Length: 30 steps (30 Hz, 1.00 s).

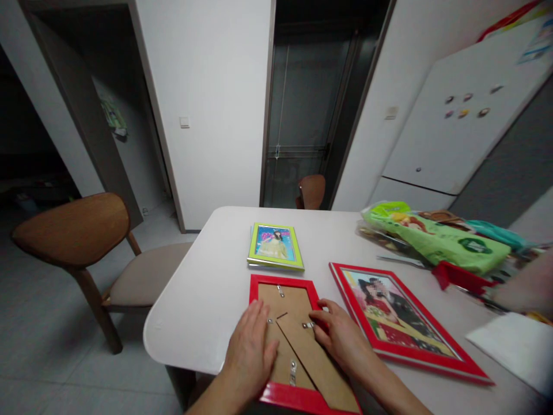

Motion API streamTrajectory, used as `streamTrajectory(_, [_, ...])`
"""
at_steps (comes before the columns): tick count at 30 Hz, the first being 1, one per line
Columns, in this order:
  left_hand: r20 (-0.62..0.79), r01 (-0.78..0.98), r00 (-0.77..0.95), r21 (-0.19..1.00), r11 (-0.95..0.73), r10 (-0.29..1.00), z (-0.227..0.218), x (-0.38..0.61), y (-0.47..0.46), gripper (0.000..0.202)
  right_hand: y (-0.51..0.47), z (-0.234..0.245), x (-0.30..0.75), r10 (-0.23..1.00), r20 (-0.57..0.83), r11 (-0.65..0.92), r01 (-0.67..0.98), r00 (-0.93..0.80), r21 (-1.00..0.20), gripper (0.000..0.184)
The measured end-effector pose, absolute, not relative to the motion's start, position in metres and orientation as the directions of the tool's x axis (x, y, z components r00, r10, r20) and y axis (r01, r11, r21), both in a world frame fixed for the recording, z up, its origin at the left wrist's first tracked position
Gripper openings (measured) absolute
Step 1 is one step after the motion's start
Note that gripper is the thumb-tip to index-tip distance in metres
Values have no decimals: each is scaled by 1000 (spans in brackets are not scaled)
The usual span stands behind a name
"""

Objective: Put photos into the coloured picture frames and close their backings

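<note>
A red picture frame [283, 393] lies face down at the table's near edge, its brown backing board [283, 340] and slanted support leg upward. Small metal clips sit along the board's sides. My left hand [253, 340] rests along the frame's left side, fingers stretched out, thumb over the board. At the right side, my right hand [339, 334] has bent fingers, with thumb and forefinger closed about a metal clip [308, 325]. Part of the frame's right edge is hidden under that hand.
A larger red-framed photo [397, 317] lies face up on the right. Behind stands a stack topped by a green-framed photo [276, 245]. Green packaging [449, 236], a red object [460, 276] and white paper [514, 346] crowd the table's right side. A wooden chair [82, 230] stands left.
</note>
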<state>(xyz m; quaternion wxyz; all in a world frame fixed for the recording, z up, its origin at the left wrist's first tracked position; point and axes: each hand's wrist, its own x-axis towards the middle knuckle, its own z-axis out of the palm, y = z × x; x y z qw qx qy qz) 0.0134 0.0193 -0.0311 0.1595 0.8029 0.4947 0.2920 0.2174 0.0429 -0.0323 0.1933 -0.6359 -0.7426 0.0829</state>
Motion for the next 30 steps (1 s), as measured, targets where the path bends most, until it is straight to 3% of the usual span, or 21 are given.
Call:
streamTrajectory(5, [261,639,203,695,-329,944,-46,4,36,56,44,-32,218,976,188,172,922,-112,-347,27])
streamTrajectory(9, [285,618,194,707,-343,939,-51,6,35,55,43,-26,201,954,269,211,932,-131,-295,25])
streamTrajectory(16, [311,603,167,719,-346,936,-53,6,38,49,53,-25,136,902,275,421,822,-334,-382,17])
streamTrajectory(30, [272,617,163,722,-313,948,-52,8,36,54,93,-36,163,938,315,257,905,-147,-341,24])
